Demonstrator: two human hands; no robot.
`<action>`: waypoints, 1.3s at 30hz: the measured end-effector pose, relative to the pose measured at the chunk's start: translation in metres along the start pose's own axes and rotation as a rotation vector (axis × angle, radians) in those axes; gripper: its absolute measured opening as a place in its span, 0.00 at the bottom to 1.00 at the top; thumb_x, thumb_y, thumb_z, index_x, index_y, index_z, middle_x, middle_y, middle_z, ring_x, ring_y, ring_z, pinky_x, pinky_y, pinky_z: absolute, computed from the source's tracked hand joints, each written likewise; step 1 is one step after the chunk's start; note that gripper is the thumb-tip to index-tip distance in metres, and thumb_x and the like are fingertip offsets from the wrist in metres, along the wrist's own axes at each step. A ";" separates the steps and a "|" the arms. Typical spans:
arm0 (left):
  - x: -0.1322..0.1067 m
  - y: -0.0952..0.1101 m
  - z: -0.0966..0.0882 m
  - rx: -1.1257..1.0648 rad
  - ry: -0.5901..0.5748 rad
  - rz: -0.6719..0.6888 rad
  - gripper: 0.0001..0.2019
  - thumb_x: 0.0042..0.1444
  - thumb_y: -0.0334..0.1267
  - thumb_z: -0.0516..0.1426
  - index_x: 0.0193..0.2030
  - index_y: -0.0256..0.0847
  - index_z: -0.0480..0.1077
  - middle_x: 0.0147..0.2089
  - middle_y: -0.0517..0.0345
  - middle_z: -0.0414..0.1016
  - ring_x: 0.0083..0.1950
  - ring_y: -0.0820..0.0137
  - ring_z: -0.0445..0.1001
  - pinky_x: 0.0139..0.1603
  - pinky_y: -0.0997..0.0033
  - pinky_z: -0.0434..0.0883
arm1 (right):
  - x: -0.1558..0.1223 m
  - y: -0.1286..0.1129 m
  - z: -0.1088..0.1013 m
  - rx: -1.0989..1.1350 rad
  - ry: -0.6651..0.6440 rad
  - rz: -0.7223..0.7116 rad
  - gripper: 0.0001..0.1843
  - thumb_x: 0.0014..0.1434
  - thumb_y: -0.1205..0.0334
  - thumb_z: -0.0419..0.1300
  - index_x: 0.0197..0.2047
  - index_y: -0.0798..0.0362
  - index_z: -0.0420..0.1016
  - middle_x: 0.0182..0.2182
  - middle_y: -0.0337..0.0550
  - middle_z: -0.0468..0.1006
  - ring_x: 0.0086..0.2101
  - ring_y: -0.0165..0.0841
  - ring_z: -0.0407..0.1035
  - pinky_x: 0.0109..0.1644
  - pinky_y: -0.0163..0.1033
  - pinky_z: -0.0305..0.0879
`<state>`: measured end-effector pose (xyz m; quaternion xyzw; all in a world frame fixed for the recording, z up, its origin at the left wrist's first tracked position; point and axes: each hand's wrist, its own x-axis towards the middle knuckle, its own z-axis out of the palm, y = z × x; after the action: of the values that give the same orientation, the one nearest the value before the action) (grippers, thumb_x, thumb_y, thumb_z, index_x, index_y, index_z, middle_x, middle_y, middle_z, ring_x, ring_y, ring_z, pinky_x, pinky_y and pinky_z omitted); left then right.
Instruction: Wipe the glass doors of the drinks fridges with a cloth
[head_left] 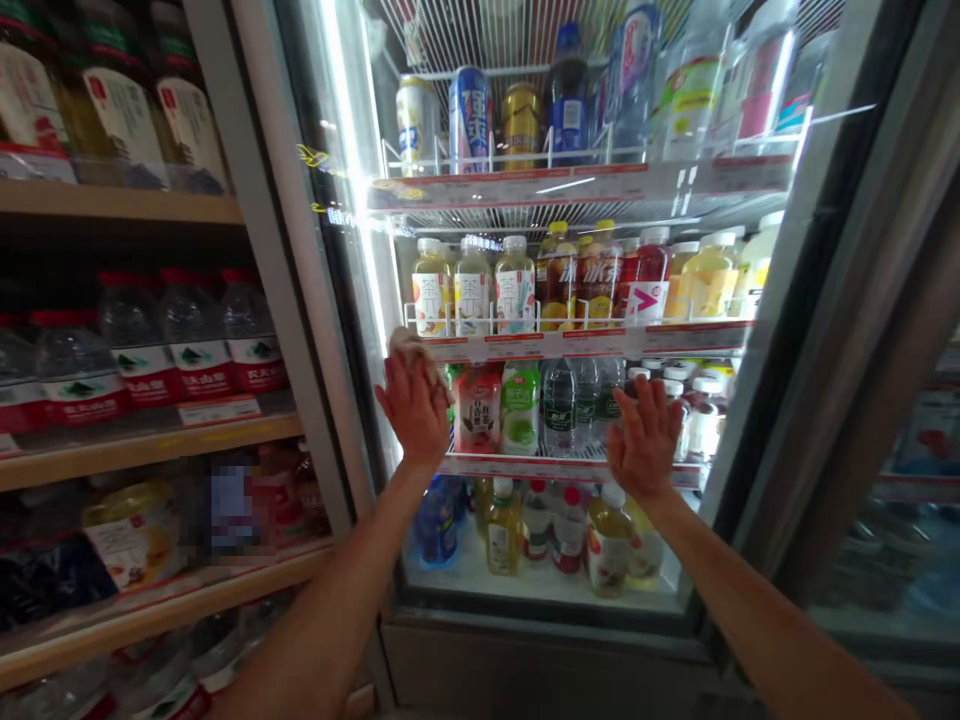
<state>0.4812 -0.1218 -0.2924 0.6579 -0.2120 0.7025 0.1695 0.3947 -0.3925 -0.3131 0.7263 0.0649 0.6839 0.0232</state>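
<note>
A drinks fridge with a glass door [352, 300] stands in front of me, its shelves lined with bottles and cans. My left hand [412, 405] presses a crumpled pale cloth [412, 350] flat against the glass near the door's left side, fingers over it. My right hand [643, 440] lies flat on the glass further right with its fingers stretched up and apart, holding nothing. Behind the glass at hand level stand a pink bottle [478, 410], a green bottle [520, 408] and clear water bottles [559, 405].
Wooden shelves [150, 445] to the left carry red-capped water bottles [195, 340] and other drinks. The fridge's dark door frame [795, 330] runs down on the right, with another cooler [915, 480] beyond it. Red price strips edge each fridge shelf [570, 345].
</note>
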 end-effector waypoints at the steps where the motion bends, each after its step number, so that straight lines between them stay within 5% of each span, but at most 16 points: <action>1: 0.000 0.001 0.001 0.015 0.028 -0.059 0.30 0.62 0.34 0.47 0.69 0.39 0.39 0.71 0.48 0.33 0.71 0.66 0.31 0.69 0.54 0.35 | 0.000 0.000 0.000 -0.002 0.001 0.000 0.28 0.59 0.63 0.49 0.63 0.50 0.54 0.65 0.49 0.52 0.65 0.40 0.42 0.66 0.53 0.38; 6: -0.006 0.011 0.001 -0.147 -0.199 0.475 0.27 0.60 0.36 0.51 0.66 0.47 0.51 0.67 0.54 0.53 0.70 0.68 0.43 0.69 0.57 0.38 | -0.002 0.001 0.000 0.002 -0.011 -0.006 0.29 0.59 0.63 0.50 0.64 0.49 0.53 0.65 0.49 0.51 0.65 0.40 0.42 0.66 0.53 0.37; 7: -0.006 0.011 0.001 -0.137 -0.187 0.448 0.27 0.60 0.36 0.51 0.66 0.46 0.50 0.68 0.53 0.52 0.70 0.68 0.42 0.69 0.57 0.37 | -0.002 0.001 0.000 0.005 -0.018 -0.006 0.29 0.59 0.63 0.49 0.64 0.49 0.53 0.65 0.49 0.51 0.65 0.39 0.42 0.66 0.52 0.37; 10: -0.004 0.011 0.000 0.001 -0.028 0.029 0.29 0.61 0.35 0.49 0.68 0.38 0.44 0.70 0.46 0.41 0.71 0.66 0.34 0.69 0.55 0.35 | -0.003 0.001 0.000 -0.003 -0.027 0.003 0.29 0.59 0.63 0.49 0.64 0.49 0.53 0.65 0.50 0.52 0.65 0.40 0.42 0.66 0.53 0.38; 11: -0.004 0.012 -0.001 0.021 -0.015 -0.019 0.29 0.61 0.35 0.48 0.68 0.37 0.43 0.70 0.45 0.39 0.71 0.65 0.33 0.69 0.55 0.35 | -0.003 0.001 0.001 -0.008 -0.024 0.008 0.29 0.60 0.62 0.49 0.64 0.50 0.53 0.64 0.50 0.52 0.64 0.41 0.42 0.66 0.53 0.38; 16: -0.005 0.014 -0.001 -0.109 -0.216 0.506 0.28 0.60 0.37 0.51 0.67 0.47 0.48 0.68 0.55 0.50 0.70 0.68 0.39 0.70 0.57 0.37 | -0.001 0.000 -0.001 -0.008 -0.031 0.009 0.29 0.60 0.62 0.49 0.64 0.48 0.52 0.64 0.50 0.53 0.64 0.41 0.43 0.65 0.55 0.39; 21: 0.000 0.004 0.000 0.024 -0.060 -0.091 0.31 0.61 0.35 0.48 0.69 0.40 0.40 0.70 0.46 0.37 0.71 0.63 0.33 0.68 0.49 0.38 | -0.001 0.000 -0.001 0.001 -0.018 0.017 0.30 0.59 0.63 0.49 0.65 0.48 0.51 0.65 0.48 0.52 0.64 0.41 0.43 0.65 0.55 0.39; 26: -0.001 0.009 -0.003 -0.129 -0.231 0.513 0.28 0.59 0.36 0.52 0.66 0.48 0.50 0.68 0.55 0.52 0.70 0.67 0.40 0.70 0.55 0.37 | -0.002 0.000 -0.002 0.001 -0.034 0.012 0.29 0.59 0.63 0.50 0.64 0.48 0.53 0.65 0.48 0.51 0.64 0.41 0.43 0.65 0.54 0.39; 27: 0.001 0.005 -0.004 -0.120 -0.228 0.497 0.28 0.60 0.37 0.52 0.66 0.48 0.51 0.67 0.55 0.53 0.70 0.67 0.41 0.70 0.55 0.37 | -0.001 0.000 -0.002 0.000 -0.038 0.008 0.29 0.59 0.63 0.50 0.64 0.48 0.53 0.65 0.47 0.51 0.64 0.41 0.43 0.65 0.54 0.40; 31: 0.008 -0.008 -0.005 -0.011 -0.108 0.036 0.27 0.61 0.35 0.49 0.67 0.40 0.49 0.70 0.47 0.43 0.71 0.62 0.37 0.69 0.51 0.38 | -0.001 -0.002 0.000 0.015 -0.010 0.014 0.30 0.60 0.63 0.49 0.65 0.48 0.50 0.65 0.48 0.51 0.64 0.41 0.42 0.65 0.54 0.39; 33: 0.006 -0.005 -0.003 -0.034 -0.134 0.109 0.27 0.60 0.34 0.49 0.67 0.40 0.49 0.70 0.47 0.43 0.71 0.62 0.37 0.69 0.51 0.40 | -0.001 -0.002 0.001 0.021 0.012 0.032 0.30 0.60 0.63 0.49 0.66 0.48 0.49 0.65 0.49 0.52 0.64 0.42 0.43 0.65 0.56 0.39; 36: -0.001 0.012 -0.002 -0.111 -0.285 0.488 0.25 0.60 0.34 0.50 0.64 0.47 0.54 0.67 0.53 0.53 0.70 0.68 0.46 0.69 0.56 0.41 | -0.002 -0.003 -0.003 0.019 -0.003 0.055 0.31 0.60 0.62 0.50 0.66 0.47 0.50 0.64 0.50 0.54 0.64 0.44 0.45 0.64 0.58 0.41; 39: -0.002 0.035 -0.003 -0.087 -0.287 0.375 0.21 0.60 0.36 0.51 0.60 0.46 0.60 0.66 0.54 0.57 0.70 0.65 0.44 0.69 0.54 0.42 | 0.008 -0.020 -0.011 0.059 -0.021 0.050 0.31 0.59 0.62 0.51 0.66 0.48 0.50 0.65 0.51 0.50 0.63 0.47 0.46 0.63 0.61 0.43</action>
<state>0.4611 -0.1498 -0.2971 0.6922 -0.3826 0.6110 0.0324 0.3833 -0.3722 -0.3072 0.7350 0.0665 0.6746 -0.0145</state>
